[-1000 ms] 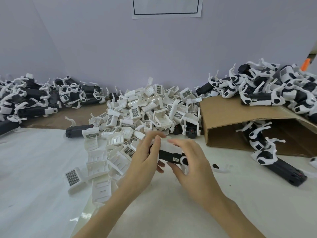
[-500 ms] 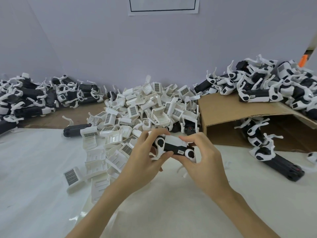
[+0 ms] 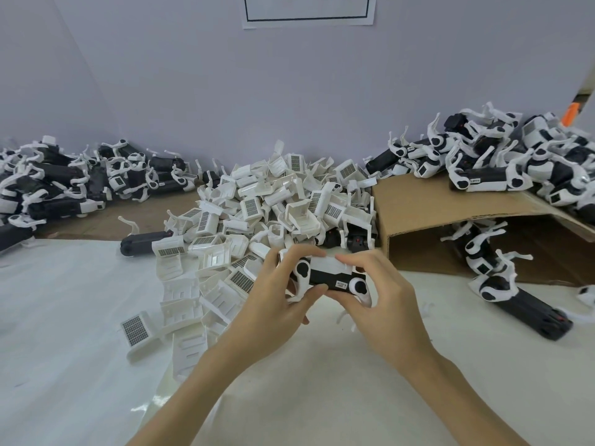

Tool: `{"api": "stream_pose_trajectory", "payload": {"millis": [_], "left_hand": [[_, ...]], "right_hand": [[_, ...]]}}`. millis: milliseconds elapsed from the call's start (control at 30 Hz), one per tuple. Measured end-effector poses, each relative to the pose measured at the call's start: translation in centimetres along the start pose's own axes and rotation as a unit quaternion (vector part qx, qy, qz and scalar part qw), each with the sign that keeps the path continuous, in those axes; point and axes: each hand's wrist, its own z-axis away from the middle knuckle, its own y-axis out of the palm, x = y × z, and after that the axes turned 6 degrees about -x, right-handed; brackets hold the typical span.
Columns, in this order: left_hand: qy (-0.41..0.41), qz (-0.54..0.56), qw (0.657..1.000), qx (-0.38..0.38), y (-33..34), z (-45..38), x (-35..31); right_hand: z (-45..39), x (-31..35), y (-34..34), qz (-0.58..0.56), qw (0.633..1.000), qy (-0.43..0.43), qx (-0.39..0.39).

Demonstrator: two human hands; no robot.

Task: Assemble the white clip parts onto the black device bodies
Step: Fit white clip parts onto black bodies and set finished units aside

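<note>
White sheeting covers the table (image 3: 80,317) before a pale lilac wall (image 3: 289,91). Your left hand (image 3: 273,304) and right hand (image 3: 383,304) together grip one black device body (image 3: 328,276) near the table's middle, held level between them. Your left fingers curl over its top and your left thumb presses its lower front edge; your right fingertips pinch the white clip part (image 3: 328,262) lying along its top. Just behind your hands, toward the far edge, rises a heap of loose white clips (image 3: 273,201). Finished black-and-white devices (image 3: 499,162) lie piled on a cardboard box (image 3: 418,204) at the far right, and another pile of devices (image 3: 64,181) fills the far left corner.
</note>
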Motion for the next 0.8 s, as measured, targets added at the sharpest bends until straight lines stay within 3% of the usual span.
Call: {"api": "stream_pose_trajectory", "payload": {"millis": [333,600,800], "left_hand": [[0.001,-0.01,1.0,0.012,0.0,0.0,0.3],[0.003,0.003,1.0,0.015,-0.1,-0.1,0.5],[0.012,-0.026,1.0,0.014,0.0,0.0,0.4]], "right_hand": [[-0.4,0.2,-0.7,0.062,0.998,-0.013,0.009],[0.4,0.3,0.5,-0.007,0.997,0.055,0.051],[0.2,-0.3,-0.2,0.092,0.995,-0.026,0.026]]}}
